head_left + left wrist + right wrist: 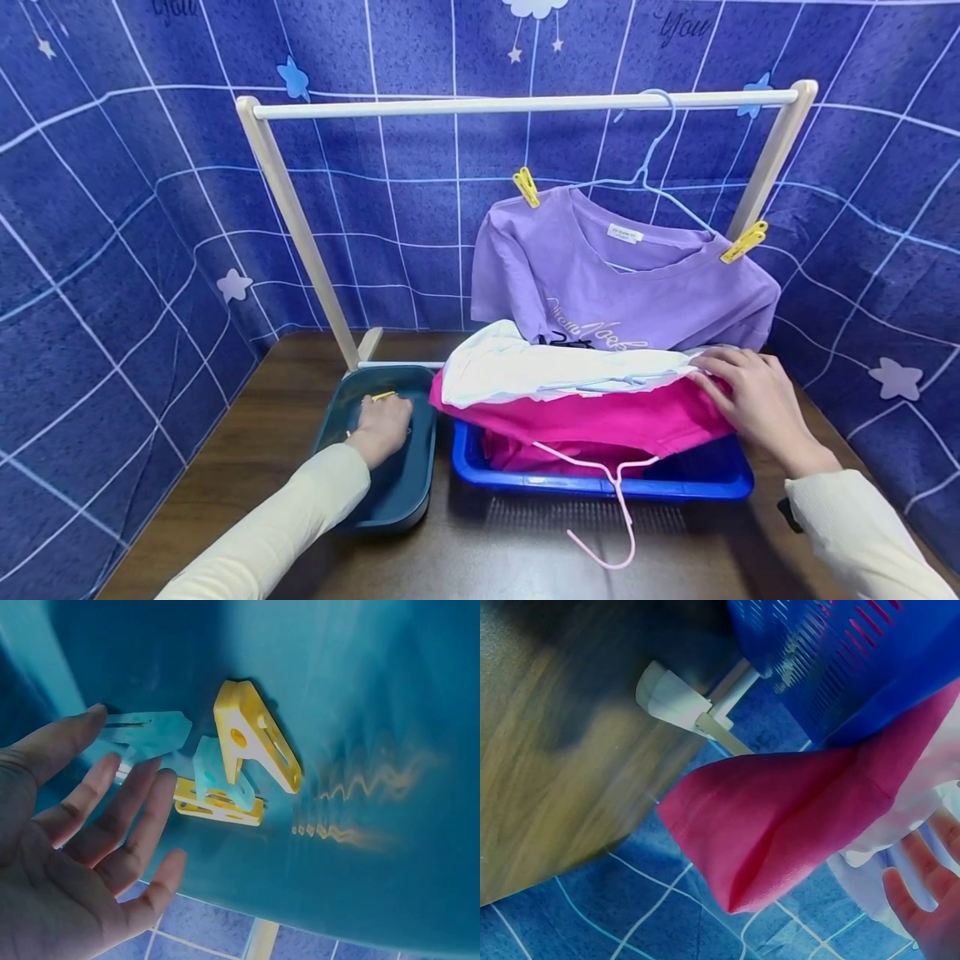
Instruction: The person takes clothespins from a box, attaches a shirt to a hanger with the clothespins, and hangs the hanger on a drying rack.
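My left hand (385,425) reaches down into a dark teal bin (427,475). In the left wrist view its fingers are spread, with the thumb and fingertips right at a teal clothespin (154,733). Beside them lie another teal clothespin (214,769) and two yellow ones, the nearer a yellow clothespin (238,720). My right hand (753,400) rests on the right end of a white garment (517,362), its fingers extended over the cloth. Below that garment is a bright pink one (585,421), a pink hanger (618,492) sticking out of it toward me.
A blue basket (600,485) stands under the garments, with more pink cloth inside. Behind, a purple T-shirt (637,308) hangs from a wooden rack (450,107) on a light blue hanger (645,167), a yellow clothespin (527,187) at each shoulder.
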A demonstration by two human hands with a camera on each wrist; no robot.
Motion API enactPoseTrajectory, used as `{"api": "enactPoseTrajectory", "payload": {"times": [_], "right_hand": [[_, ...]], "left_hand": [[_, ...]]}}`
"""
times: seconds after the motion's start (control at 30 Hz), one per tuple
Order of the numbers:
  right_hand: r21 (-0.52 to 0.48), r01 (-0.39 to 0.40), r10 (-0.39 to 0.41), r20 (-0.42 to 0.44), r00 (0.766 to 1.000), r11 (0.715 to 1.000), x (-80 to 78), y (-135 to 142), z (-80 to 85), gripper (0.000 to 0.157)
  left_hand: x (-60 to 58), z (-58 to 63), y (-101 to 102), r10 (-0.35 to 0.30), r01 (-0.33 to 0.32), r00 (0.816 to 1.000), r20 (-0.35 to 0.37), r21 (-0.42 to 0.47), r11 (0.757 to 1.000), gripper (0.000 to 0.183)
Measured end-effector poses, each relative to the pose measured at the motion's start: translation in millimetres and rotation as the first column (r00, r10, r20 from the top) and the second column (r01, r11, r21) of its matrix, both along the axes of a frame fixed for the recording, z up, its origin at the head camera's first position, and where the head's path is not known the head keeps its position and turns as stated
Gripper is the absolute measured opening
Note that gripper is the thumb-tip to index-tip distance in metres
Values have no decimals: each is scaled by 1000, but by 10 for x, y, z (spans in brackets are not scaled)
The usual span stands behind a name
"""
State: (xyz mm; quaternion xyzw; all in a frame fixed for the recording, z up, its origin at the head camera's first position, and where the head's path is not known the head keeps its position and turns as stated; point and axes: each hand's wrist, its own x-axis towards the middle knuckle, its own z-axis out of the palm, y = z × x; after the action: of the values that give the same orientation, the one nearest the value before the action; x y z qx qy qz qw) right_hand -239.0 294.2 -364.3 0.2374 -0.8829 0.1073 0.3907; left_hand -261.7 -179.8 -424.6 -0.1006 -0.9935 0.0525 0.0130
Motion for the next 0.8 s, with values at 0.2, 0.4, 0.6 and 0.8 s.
{"api": "enactPoseTrajectory", "payload": {"times": [0.2, 0.4, 0.6, 0.8], "right_hand": [[-12, 22, -22, 12, 1000, 1000, 4, -28, 18, 21], [-11, 35, -35, 20, 999, 999, 8, -42, 37, 21], [-16, 58, -58, 30, 998, 998, -3, -42, 38, 21], [-30, 73, -72, 32, 997, 997, -11, -42, 45, 19]], "left_hand": [[7, -31, 8, -13, 13, 1000, -6, 5, 1000, 14], [6, -27, 8, -12, 12, 1000, -8, 18, 1000, 6], [16, 40, -16, 6, -5, 1000, -31, 25, 1000, 4], [23, 130, -24, 30, -29, 999, -37, 23, 999, 7]]}}
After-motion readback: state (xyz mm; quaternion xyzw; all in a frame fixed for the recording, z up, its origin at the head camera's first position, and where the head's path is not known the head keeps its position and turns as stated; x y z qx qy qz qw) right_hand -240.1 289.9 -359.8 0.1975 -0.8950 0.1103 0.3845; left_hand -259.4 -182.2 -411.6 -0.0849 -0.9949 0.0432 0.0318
